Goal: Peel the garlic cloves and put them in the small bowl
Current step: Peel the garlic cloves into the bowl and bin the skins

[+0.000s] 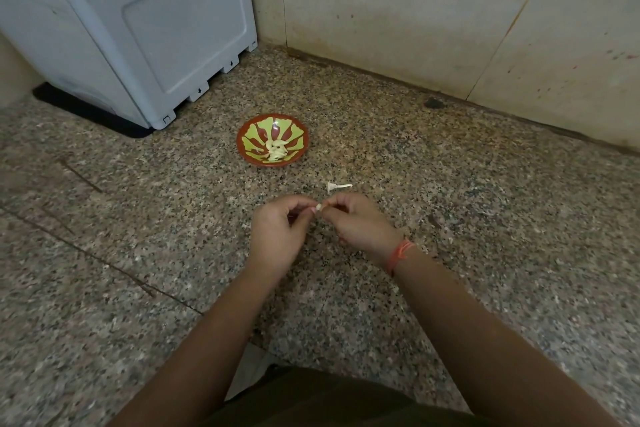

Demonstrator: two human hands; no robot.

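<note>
Both hands met low over the speckled stone floor (502, 225), each pinching one end of a small pale garlic clove (318, 207). The left hand (277, 236) had its thumb and curled fingers closed on the clove's left end. The right hand (360, 222) gripped the right end with its fingertips, the other fingers folded in. The clove sat between the two sets of fingertips, held off the floor. How much skin remained on it was too small to make out. An orange thread band (400, 251) circled the right wrist.

Just beyond the right hand, a white scrap of garlic stalk and skin (337, 186) lay on the floor, apart from everything else.

Farther out and slightly left stood the small bowl (294, 130), red-brown with a yellow-green leaf pattern inside. A little heap of peeled cloves (276, 151) rested at its bottom, toward the near side. Their number could not be counted.

Behind the bowl to the left stood a grey plastic appliance (138, 28) on a black mat (86, 111). A stained beige wall (415, 10) closed off the back.
</note>
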